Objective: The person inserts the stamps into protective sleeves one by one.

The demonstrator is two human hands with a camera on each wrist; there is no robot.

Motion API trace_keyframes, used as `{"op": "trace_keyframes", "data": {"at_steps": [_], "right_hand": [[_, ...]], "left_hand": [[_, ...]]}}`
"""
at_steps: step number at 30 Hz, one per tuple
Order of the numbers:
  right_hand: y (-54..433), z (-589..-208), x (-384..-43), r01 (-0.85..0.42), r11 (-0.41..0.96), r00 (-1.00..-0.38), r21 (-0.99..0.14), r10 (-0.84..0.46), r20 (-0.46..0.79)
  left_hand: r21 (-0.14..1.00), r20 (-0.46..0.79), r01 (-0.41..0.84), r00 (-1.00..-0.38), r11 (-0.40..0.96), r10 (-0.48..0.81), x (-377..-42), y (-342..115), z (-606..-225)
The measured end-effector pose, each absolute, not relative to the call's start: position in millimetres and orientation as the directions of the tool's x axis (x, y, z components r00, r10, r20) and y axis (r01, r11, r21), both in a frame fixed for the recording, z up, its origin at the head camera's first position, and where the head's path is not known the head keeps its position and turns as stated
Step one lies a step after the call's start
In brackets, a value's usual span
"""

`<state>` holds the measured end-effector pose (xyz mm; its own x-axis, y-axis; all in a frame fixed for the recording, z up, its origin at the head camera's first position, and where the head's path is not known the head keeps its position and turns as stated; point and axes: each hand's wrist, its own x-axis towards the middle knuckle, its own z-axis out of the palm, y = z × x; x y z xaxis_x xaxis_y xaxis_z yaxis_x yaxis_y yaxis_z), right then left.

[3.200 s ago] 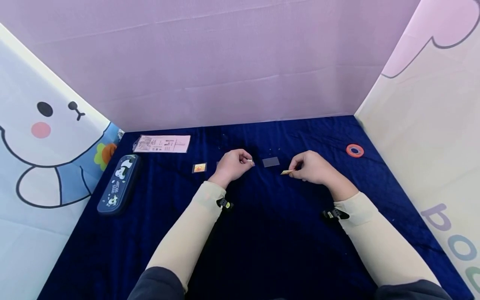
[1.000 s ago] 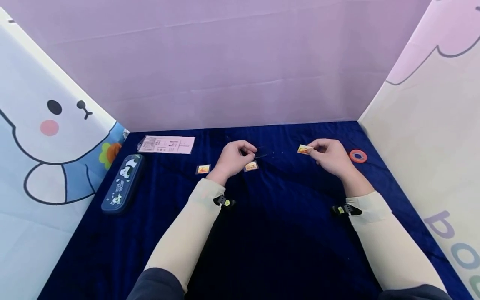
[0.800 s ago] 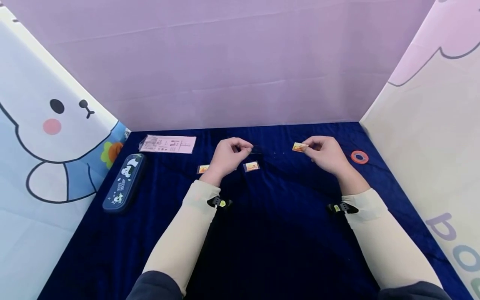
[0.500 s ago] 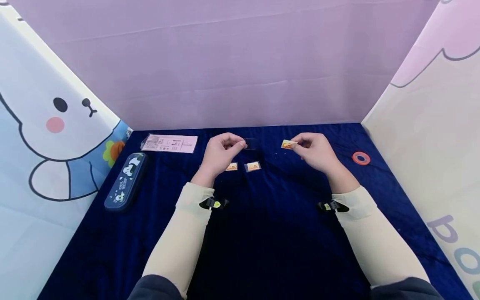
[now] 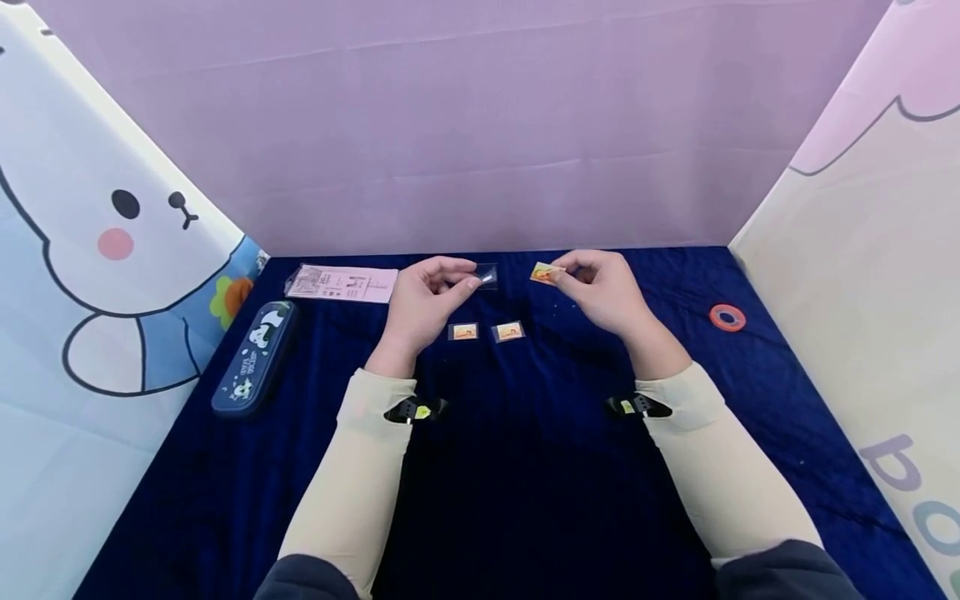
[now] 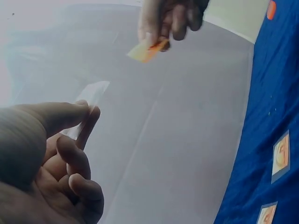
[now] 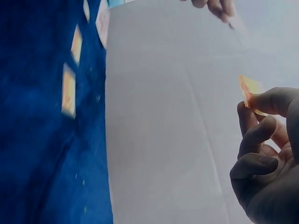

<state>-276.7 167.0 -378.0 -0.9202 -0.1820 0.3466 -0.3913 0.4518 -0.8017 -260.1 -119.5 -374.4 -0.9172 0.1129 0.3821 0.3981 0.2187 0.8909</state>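
My left hand (image 5: 423, 308) pinches a small clear plastic sleeve (image 5: 486, 276) between thumb and fingertips, raised off the table. In the left wrist view this sleeve (image 6: 96, 92) stands out past the fingertips. Facing it, my right hand (image 5: 603, 292) holds a stamp-sized yellow and orange picture card (image 5: 542, 272) by one edge, a short gap from the sleeve. On the cloth below lie a sleeved picture card (image 5: 465, 332) and another sleeved picture card (image 5: 508, 331), side by side. A third pale card (image 7: 86, 9) shows in the right wrist view; my left arm hides it in the head view.
A dark blue panda pencil case (image 5: 255, 358) lies at the left of the blue cloth (image 5: 525, 467). Behind it is a pink printed packet (image 5: 341, 283), partly beside my left hand. A red-orange tape roll (image 5: 727, 317) lies at the right. Cloth walls enclose the table.
Both hands have risen and shifted left; the right hand has brought the yellow card nearer the sleeve. Earlier, the clear sleeve lay on the cloth; now my left hand holds it.
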Motion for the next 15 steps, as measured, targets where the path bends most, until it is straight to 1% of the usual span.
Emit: {"op": "trace_keyframes", "data": {"at_steps": [8,15], "right_hand": [[146,-371,-273,-0.424,0.346,-0.905,-0.837,-0.170,0.389],[137,-371,-268,-0.448,0.300,-0.894,-0.842,-0.174,0.413]], "left_hand": [[0.886,0.396,0.409,-0.912,0.217,0.104,-258,-120,-372],[0.878,0.394,0.409,-0.912,0.247,0.112,-237,-114,-350]]}}
